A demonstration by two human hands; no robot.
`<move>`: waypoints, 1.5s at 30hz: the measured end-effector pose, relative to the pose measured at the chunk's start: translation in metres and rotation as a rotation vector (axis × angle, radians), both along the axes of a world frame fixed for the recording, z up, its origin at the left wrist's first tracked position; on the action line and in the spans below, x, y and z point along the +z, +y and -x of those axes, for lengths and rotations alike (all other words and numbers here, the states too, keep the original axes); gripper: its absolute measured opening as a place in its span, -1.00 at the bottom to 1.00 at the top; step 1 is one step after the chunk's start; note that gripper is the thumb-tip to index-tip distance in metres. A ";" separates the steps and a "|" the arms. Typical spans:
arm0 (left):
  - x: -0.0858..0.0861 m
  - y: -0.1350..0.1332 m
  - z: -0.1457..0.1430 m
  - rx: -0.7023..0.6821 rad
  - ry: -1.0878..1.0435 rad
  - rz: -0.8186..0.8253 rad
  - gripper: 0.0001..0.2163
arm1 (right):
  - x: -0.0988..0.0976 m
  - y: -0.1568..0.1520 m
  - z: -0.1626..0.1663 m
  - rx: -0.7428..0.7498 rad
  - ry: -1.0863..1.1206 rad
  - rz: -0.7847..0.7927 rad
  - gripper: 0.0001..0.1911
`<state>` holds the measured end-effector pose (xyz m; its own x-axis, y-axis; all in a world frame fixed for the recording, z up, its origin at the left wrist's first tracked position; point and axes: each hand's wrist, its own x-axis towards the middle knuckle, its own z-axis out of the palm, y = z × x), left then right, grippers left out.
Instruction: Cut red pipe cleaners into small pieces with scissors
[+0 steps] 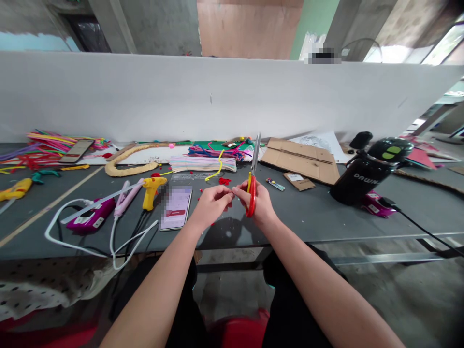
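My right hand [261, 203] is closed around a pair of scissors [253, 193] with red and yellow handles, their blades pointing up and away. My left hand [214, 205] is pinched, its fingertips meeting those of my right hand above the front of the table. Whatever lies between the fingertips is too small to make out. Just beyond the hands are red fuzzy pieces [224, 181] and a bent yellow pipe cleaner [219, 166]. To the left of my left hand lies a phone [176, 209] with its screen lit.
Left of the phone are a yellow glue gun [151, 191], a pink tool [126, 198], a purple power strip [90, 216] and white cable. Bundled pipe cleaners [203, 163] lie at the back. Cardboard [299, 158] and a black tumbler [358, 179] stand to the right.
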<state>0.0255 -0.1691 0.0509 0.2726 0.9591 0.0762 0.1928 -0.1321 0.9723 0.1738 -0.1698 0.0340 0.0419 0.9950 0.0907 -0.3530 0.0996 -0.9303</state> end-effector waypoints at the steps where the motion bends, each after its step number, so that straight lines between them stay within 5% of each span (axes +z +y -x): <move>1: 0.001 0.000 0.000 -0.010 0.003 0.001 -0.80 | 0.000 0.000 0.000 0.015 0.004 0.025 -0.54; 16: -0.002 0.001 -0.001 -0.030 -0.018 -0.024 -0.77 | 0.003 0.000 0.001 -0.001 0.081 0.063 -0.53; 23: -0.005 -0.005 0.001 0.066 0.233 -0.352 -0.78 | -0.001 0.002 -0.002 -0.035 0.089 0.063 -0.55; 28: -0.007 -0.004 0.001 0.091 0.341 -0.442 -0.81 | 0.000 0.000 -0.002 -0.009 0.071 0.081 -0.53; 45: -0.005 -0.002 0.004 0.081 0.250 -0.416 -0.74 | 0.004 -0.001 -0.005 0.078 0.096 0.044 -0.58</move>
